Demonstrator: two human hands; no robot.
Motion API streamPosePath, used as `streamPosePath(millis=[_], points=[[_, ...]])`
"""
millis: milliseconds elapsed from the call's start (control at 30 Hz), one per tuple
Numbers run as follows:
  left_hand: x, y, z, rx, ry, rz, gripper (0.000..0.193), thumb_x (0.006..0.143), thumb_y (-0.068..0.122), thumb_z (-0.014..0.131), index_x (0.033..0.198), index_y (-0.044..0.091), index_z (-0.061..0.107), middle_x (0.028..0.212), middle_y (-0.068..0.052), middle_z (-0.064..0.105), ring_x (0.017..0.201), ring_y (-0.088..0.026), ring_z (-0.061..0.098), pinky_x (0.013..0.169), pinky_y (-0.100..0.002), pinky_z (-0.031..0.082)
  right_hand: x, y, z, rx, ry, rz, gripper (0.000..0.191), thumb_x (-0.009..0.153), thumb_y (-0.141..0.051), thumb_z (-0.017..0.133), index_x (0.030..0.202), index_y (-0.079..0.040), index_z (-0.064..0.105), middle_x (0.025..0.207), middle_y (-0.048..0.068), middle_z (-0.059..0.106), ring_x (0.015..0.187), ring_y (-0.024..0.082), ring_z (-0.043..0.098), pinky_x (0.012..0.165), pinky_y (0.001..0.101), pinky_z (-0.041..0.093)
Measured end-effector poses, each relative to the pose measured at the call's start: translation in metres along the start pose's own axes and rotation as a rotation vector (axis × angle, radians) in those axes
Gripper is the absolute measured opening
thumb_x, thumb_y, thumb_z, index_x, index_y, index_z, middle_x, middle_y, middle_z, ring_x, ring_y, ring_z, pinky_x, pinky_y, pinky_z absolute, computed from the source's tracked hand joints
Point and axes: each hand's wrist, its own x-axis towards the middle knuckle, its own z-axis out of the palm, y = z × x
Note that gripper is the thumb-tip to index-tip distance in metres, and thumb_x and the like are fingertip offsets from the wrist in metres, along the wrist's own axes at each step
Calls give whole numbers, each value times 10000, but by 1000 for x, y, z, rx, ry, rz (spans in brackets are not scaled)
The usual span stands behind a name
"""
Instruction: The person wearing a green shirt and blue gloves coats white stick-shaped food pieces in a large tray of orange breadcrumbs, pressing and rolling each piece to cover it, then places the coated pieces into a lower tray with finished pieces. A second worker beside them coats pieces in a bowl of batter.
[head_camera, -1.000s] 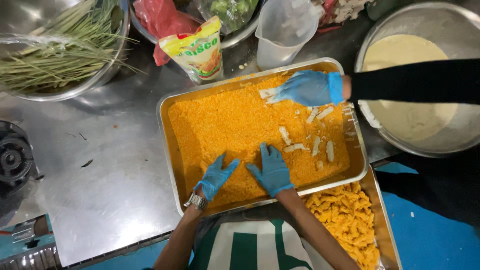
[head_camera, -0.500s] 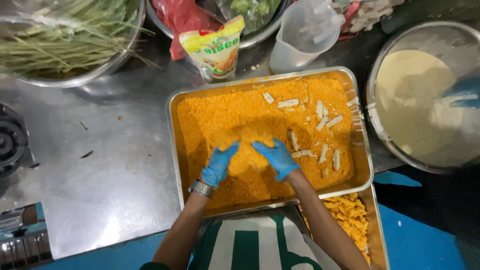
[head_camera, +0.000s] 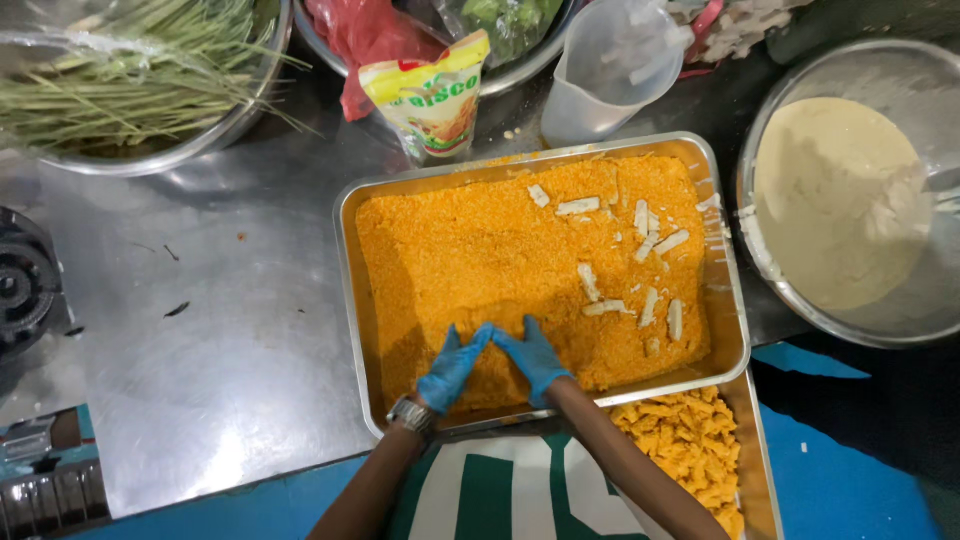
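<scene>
Left hand (head_camera: 452, 368) and right hand (head_camera: 532, 358), both in blue gloves, are cupping together, fingertips touching, pressing a mound of orange breadcrumbs (head_camera: 480, 250) at the near edge of the steel tray (head_camera: 345, 260). Each grip is half-curled, scooping crumbs inward, probably packing coating. Pale battered strips (head_camera: 650, 300) are lying far right, awaiting coating. Finished pieces (head_camera: 690, 440) are sitting in the lower tray.

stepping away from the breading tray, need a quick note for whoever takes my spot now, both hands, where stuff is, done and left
Left hand and right hand, blue-gloved, fingertips together, pressing orange crumbs at the near edge of the metal tray.
Pale uncoated sticks lie on the crumbs at the far right.
Done: coated pieces piled in the lower tray.
Left: the pale sticks are unbreaded.
Batter bowl at right, plastic jug behind.
</scene>
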Motion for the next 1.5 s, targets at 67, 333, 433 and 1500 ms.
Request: streamPosePath(millis=[67,333,433,1500], points=[[17,1,10,-172,-40,145,529,1104,254,413,1536,-51,439,1589,-185,486,1470,-270,423,1206,-400,177,13,-13,6,234,-41,119,970,874,-408,802,1570,-49,230,1528,152,445,1377,251,477,1095,398,407],[47,42,-61,-752,283,109,368,965,123,680,1260,-96,662,1279,-160,717,1176,-241,694,1046,-361,539,30,-93,-50,154,-2,-283,608,887,-228,748,1408,-11,519,1261,136,720,1123,217,689,973,357,552],[42,50,-87,6,531,117,462,963,227,713,1318,-55,627,1331,-212,665,1227,-326,609,1070,-421,471,35,-103,-59,-381,212,-532,552,960,-325,704,1423,-68,547,1364,177,656,1239,311,623,1034,415,518],[101,81,57,277,165,-125,1016,947,632,597,1546,-113,255,1621,-320,277,1517,-414,244,1240,-444,240,-26,9,-13,925,-316,202,560,855,-337,765,1284,-2,632,1173,189,728,1027,342,691,881,454,569]])
